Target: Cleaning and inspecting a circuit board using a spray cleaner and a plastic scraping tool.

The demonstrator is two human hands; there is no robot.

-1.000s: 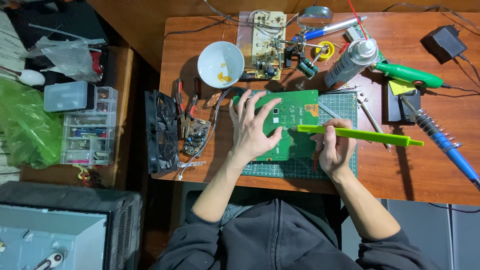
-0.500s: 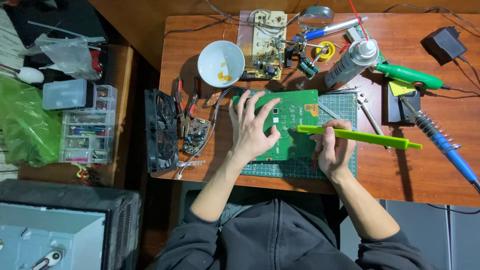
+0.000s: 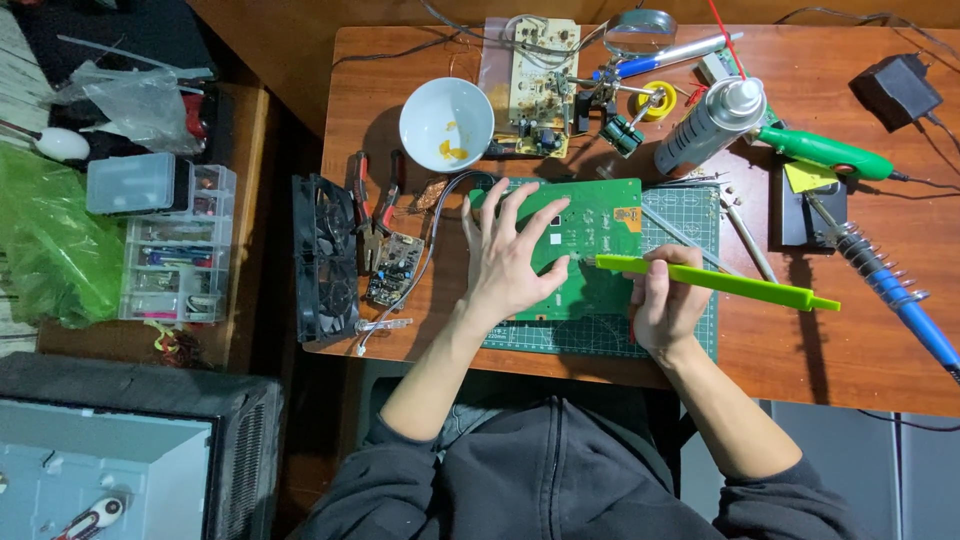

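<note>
Far left, off the table [image 3: 850, 350]: clear plastic drawer box [image 3: 175, 245] beside a green bag [image 3: 40, 250]. Table's left edge: black fan [image 3: 322, 258], red-handled pliers [image 3: 372, 200], small circuit board [image 3: 395, 270]. White bowl [image 3: 446, 123] with yellow residue sits behind these. Left hand [image 3: 505, 262] lies flat, fingers spread, pressing on the green board [image 3: 590, 250]; grip open, holding nothing. The board rests on the cutting mat [image 3: 690, 215], centre of table. Right hand [image 3: 668, 300] has its grip closed around a green plastic stick [image 3: 715, 282], tip touching the board. Right of that: spray can [image 3: 712, 125], blue soldering iron [image 3: 900, 300].
</note>
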